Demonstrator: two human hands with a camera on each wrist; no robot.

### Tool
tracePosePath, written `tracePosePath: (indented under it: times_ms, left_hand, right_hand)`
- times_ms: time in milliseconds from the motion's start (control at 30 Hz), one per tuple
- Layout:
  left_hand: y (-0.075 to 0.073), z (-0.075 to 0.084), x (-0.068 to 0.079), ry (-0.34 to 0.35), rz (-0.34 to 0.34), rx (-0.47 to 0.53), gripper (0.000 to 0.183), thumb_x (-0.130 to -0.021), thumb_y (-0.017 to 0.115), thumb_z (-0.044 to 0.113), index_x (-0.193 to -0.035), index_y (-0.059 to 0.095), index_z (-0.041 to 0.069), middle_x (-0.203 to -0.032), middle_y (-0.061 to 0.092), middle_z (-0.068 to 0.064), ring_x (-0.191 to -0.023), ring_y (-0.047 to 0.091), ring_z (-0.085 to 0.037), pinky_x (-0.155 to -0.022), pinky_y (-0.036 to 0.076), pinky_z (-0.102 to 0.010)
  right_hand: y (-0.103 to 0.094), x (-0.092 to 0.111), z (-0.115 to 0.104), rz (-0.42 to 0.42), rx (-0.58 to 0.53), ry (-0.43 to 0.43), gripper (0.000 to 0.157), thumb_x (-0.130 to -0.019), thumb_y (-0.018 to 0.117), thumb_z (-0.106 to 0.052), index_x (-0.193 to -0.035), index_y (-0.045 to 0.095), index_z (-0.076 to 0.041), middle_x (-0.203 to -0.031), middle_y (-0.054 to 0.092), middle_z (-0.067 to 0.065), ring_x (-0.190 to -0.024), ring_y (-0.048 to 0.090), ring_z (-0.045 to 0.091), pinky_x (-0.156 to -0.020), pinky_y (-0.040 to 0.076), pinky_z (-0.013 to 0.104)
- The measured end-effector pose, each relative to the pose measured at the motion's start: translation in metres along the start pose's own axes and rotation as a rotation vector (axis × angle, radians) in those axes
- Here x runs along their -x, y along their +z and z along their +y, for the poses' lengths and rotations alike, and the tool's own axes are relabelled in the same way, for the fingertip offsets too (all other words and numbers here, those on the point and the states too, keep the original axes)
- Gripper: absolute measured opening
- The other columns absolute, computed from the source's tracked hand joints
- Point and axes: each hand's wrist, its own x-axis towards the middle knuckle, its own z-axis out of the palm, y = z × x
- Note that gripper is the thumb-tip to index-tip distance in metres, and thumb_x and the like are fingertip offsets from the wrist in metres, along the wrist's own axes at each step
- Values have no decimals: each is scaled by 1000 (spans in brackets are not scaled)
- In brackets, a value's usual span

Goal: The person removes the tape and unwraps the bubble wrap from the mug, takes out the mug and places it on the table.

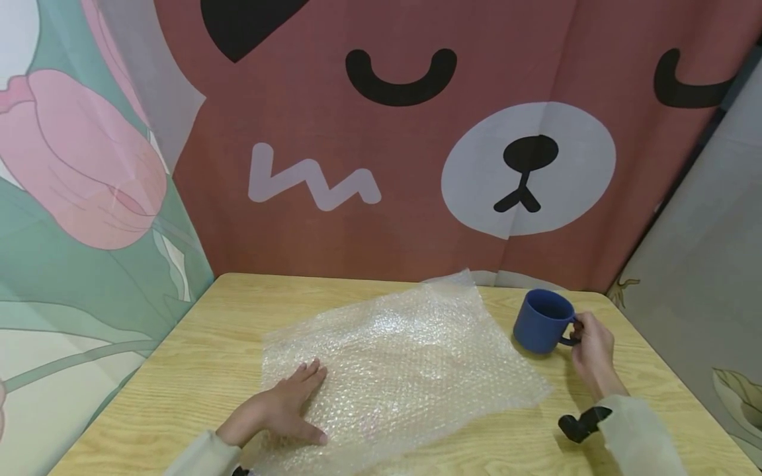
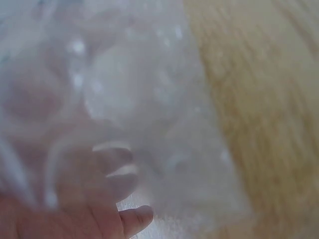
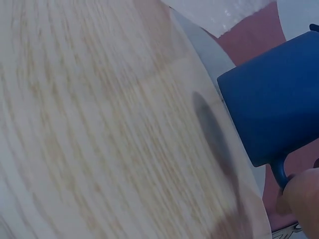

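Observation:
A sheet of clear bubble wrap lies spread on the wooden table, its far corner reaching the back edge. My left hand rests on the sheet's near left part, fingers spread and straight. Close up in the left wrist view, blurred bubble wrap covers part of the left hand. To the right of the sheet is a blue mug, upright, its handle gripped by my right hand. The right wrist view shows the mug with a gap and a dark shadow between its base and the tabletop.
The light wooden table ends at a back edge against a brown curtain with a bear face. A flower-patterned curtain hangs along the left, and a grey one along the right. A black strap piece sits at my right wrist.

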Motion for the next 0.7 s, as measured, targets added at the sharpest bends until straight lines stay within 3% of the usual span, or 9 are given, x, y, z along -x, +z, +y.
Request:
tracePosePath:
  times_ms: [333, 700]
  left_hand:
    - [0, 1, -1, -7, 6, -12, 112, -70, 84, 45, -148, 25, -9, -154, 13, -30, -138, 11, -53, -102, 16, -73]
    - [2, -2, -2, 3, 3, -18, 110, -71, 84, 43, -148, 25, -9, -154, 13, -31, -138, 10, -53, -101, 16, -73]
  right_hand:
    - [-5, -8, 7, 30, 74, -4, 36, -92, 51, 1, -58, 57, -6, -62, 50, -2, -63, 38, 13, -59, 36, 20]
    - [-8, -12, 11, 50, 69, 9, 35, -92, 53, 1, -58, 59, -6, -62, 51, -2, -63, 40, 13, -58, 37, 20]
